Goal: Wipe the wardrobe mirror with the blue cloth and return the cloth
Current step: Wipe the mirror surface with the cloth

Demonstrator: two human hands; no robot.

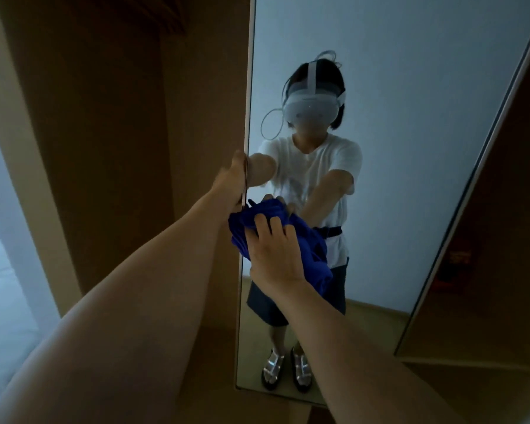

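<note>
Right hand (274, 255) flat-fingered on blue cloth (315, 255) against mirror (410, 148); left hand (231, 179) seemingly gripping mirror's edge.

Perhaps a white bed (0, 286), left.

Right hand (276, 255) presses blue cloth (315, 252)

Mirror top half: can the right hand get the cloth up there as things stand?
Probably yes: the right hand presses the blue cloth on the mirror, with bare glass above. The left hand only holds the edge.
</note>
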